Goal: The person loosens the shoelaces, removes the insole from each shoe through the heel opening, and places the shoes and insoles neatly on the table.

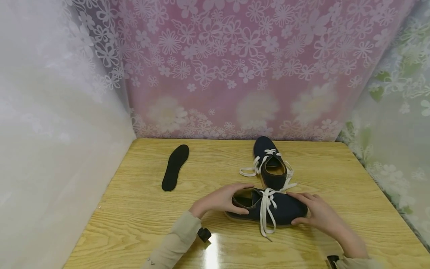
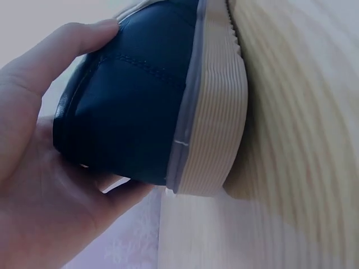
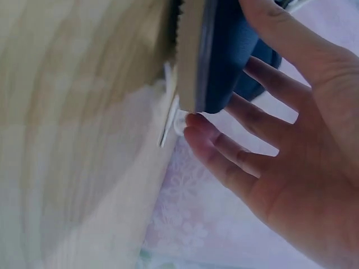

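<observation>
Near dark-navy shoe with white laces and a ribbed beige sole [image 1: 290,207]: held crosswise at the yellow wood-grain table [image 1: 134,224], toe pointing right.
Left hand [image 1: 219,200]: heel gripped between thumb and fingers.
Right hand [image 1: 318,212]: toe held between thumb and fingers (gaps are seen between some).
Far matching navy, white-laced shoe [image 1: 262,148]: placed just behind; contact cannot be told.
Flat black insole [image 1: 175,168]: laid well apart, to the left.
</observation>
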### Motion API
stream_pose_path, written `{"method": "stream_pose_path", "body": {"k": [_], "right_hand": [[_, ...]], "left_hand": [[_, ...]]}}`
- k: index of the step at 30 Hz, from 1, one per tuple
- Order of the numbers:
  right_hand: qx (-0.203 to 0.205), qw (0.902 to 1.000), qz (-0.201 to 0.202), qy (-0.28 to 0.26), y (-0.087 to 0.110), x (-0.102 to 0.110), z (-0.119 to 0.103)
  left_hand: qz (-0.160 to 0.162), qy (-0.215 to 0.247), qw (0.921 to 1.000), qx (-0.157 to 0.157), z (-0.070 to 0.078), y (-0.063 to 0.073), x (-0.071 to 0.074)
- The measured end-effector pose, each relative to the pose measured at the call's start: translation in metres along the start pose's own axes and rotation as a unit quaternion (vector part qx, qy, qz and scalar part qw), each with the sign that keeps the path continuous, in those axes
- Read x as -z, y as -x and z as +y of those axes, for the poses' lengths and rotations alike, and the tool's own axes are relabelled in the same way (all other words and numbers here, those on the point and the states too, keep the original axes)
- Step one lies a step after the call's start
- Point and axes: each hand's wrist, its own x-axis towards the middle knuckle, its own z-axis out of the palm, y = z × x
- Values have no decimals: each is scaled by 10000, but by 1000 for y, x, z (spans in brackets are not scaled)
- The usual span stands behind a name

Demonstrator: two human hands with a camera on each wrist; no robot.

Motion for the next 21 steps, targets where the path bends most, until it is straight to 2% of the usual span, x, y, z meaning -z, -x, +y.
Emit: {"method": "stream_pose_path", "body": {"k": [6,13,21], "right_hand": [[40,9999,147,46,-10,-10,-13],[133,9998,111,69,-20,-16,-29],[174,9995,177,218,-32,-25,-43]], "left_hand": [[130,263,9993,246,-10,15,8],[310,500,9971,481,-18,29,18],[413,463,9966,549,-28,44,29]]}}
